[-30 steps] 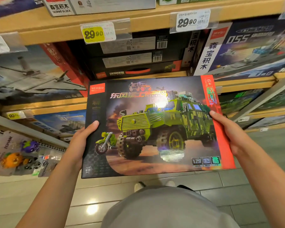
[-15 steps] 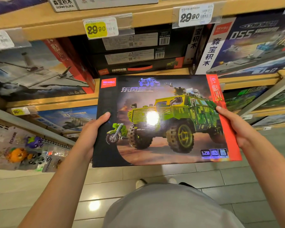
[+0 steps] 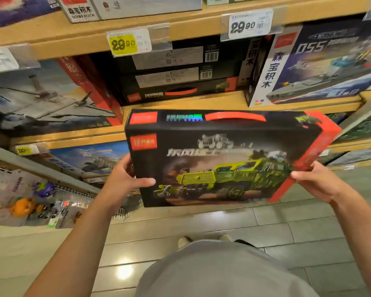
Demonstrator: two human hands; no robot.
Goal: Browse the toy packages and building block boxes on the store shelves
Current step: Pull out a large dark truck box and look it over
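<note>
Box in my hands: I am holding the truck box (image 3: 221,159) in front of the shelves, tilted so its top edge with the red handle is facing me and its printed face with the green truck is sloping away downward
Left hand: my left hand (image 3: 124,181) is gripping the box's left edge, thumb lying across the front, fingers wrapping behind where I cannot see them
Right hand: my right hand (image 3: 317,181) is pinching the red right edge, thumb on the front, fingers curling behind
Shelf behind: the wooden shelf (image 3: 180,103) is carrying a stack of dark boxes (image 3: 176,76) just beyond the box I am holding
Neighbours: a warship box (image 3: 321,65) is standing to the right, a jet box (image 3: 45,99) to the left
Price tags: a yellow tag (image 3: 124,43) and a white tag (image 3: 248,23) are hanging from the shelf edge above
Lower left: a small orange toy (image 3: 23,207) is hanging in clear packaging
Floor: the grey tiled floor (image 3: 287,232) is showing below my arms
</note>
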